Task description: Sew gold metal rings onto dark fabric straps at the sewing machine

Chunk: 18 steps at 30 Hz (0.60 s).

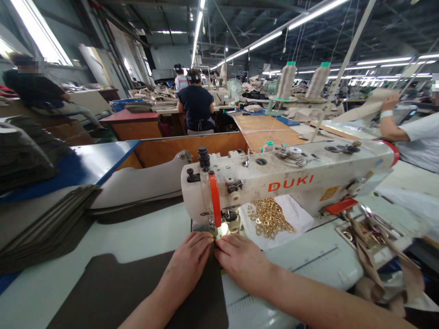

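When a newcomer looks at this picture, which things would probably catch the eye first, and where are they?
Probably the white sewing machine with orange DUKI lettering, reaching from the middle towards the right. Under its arm, a glinting heap of small gold-coloured metal pieces lies on a white sheet. In front, the left hand and right hand come close together at the far right corner of a dark panel.

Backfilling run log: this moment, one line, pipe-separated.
left hand: on dark brown-grey flat panel | right hand: at panel's right edge | both: at needle end, white DUKI sewing machine | gold metal pieces: on white sheet
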Available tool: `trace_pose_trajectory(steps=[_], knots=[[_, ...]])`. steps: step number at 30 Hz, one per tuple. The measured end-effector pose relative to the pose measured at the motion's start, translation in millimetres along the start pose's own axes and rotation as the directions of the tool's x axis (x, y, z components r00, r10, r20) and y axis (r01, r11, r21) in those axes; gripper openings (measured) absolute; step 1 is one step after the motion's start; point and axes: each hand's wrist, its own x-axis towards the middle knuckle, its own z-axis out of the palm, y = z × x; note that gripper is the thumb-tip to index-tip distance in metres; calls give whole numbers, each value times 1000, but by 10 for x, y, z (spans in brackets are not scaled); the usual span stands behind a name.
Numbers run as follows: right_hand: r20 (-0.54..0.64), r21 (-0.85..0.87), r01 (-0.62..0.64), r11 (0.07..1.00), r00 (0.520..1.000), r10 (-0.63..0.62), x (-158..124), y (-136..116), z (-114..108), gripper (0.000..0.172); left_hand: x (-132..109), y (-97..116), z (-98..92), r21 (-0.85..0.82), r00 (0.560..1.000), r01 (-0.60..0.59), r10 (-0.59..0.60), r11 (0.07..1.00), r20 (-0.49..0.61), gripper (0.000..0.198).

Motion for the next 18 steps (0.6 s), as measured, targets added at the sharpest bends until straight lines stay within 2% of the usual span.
trace_pose_trajectory(steps=[5,18], knots=[[26,-2,-19,1000,999,19,44,87,26,11,94,-64,42,48,998,-45,47,998,-29,30],[-16,25,-52,998,999,52,105,125,59,13,114,-174,84,40,1000,-5,6,999,-28,32]])
